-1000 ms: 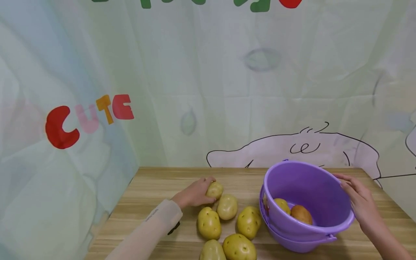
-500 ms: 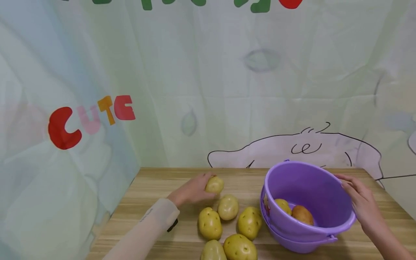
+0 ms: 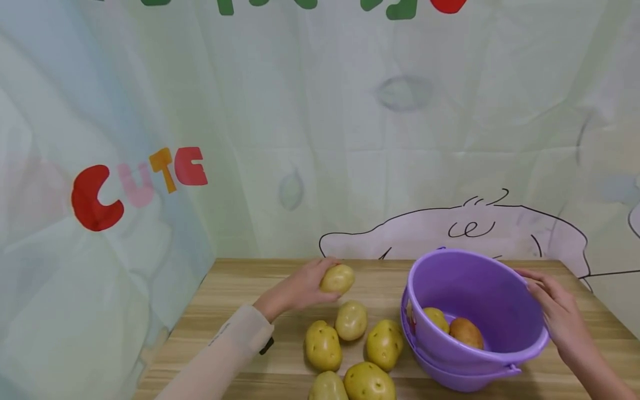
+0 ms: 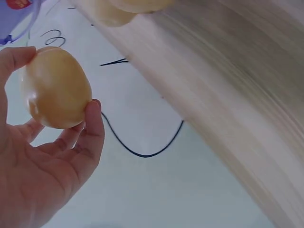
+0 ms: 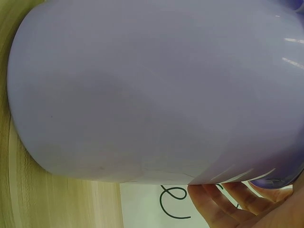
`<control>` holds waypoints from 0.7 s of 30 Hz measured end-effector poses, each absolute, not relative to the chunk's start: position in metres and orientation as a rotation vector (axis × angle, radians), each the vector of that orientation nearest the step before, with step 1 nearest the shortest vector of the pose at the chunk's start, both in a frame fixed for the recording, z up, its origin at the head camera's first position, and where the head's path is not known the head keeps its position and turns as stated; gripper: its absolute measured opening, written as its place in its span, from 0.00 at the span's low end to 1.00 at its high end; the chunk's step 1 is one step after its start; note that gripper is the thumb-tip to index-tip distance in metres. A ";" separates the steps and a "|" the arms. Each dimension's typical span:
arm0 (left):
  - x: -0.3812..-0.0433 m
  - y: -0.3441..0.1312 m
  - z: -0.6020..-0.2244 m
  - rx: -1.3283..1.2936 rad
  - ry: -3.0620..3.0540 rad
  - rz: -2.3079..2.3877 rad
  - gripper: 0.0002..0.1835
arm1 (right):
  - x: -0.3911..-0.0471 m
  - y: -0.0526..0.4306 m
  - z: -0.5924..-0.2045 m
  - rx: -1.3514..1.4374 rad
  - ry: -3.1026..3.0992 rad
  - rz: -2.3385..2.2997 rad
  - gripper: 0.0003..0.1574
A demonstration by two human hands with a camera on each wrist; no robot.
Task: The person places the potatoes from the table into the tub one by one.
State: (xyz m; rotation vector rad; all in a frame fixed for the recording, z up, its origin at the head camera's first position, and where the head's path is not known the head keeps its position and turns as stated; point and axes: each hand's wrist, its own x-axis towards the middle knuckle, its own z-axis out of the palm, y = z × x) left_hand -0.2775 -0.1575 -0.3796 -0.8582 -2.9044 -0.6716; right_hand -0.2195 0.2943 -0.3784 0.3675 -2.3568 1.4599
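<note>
My left hand (image 3: 303,284) grips a pale, glossy potato (image 3: 337,279) between thumb and fingers at the back of the table. In the left wrist view, the thumb and curled fingertips hold that potato (image 4: 58,89) from both sides. A purple bucket (image 3: 475,265) stands on the right. Inside it lie a yellow potato (image 3: 436,319) and a reddish-brown potato (image 3: 466,332). My right hand (image 3: 559,311) rests on the bucket's right side at the rim. The right wrist view shows its nearly straight fingers (image 5: 211,204) against the bucket's outer wall (image 5: 142,95).
Several more potatoes lie between the hands on the wooden table (image 3: 240,278), among them a pale one (image 3: 351,320) and yellow ones (image 3: 323,345). The bucket's handle hangs down its left side. A printed cloth backdrop (image 3: 260,111) rises behind the table.
My left hand has lifted the pale potato and moved it slightly right, away from its neighbour. The right hand and the bucket have stayed in place.
</note>
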 end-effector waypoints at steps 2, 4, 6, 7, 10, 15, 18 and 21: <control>-0.274 -0.154 -0.375 -0.863 -2.904 -0.679 0.35 | -0.219 0.295 -0.379 0.370 -2.350 1.464 0.20; -0.271 -0.151 -0.371 -0.872 -2.902 -0.686 0.35 | -0.219 0.295 -0.379 0.365 -2.348 1.466 0.19; -0.268 -0.148 -0.367 -0.884 -2.896 -0.692 0.35 | -0.219 0.295 -0.379 0.357 -2.354 1.463 0.20; -0.267 -0.147 -0.364 -0.891 -2.889 -0.693 0.35 | -0.219 0.295 -0.378 0.355 -2.358 1.459 0.20; -0.264 -0.142 -0.357 -0.911 -2.868 -0.672 0.36 | -0.219 0.295 -0.378 0.353 -2.363 1.453 0.20; -0.258 -0.135 -0.347 -0.941 -2.833 -0.639 0.36 | -0.219 0.295 -0.378 0.346 -2.359 1.472 0.20; -0.254 -0.131 -0.340 -0.961 -2.818 -0.643 0.36 | -0.219 0.295 -0.378 0.335 -2.353 1.498 0.19; -0.251 -0.126 -0.333 -0.986 -2.799 -0.636 0.36 | -0.220 0.295 -0.378 0.329 -2.352 1.509 0.19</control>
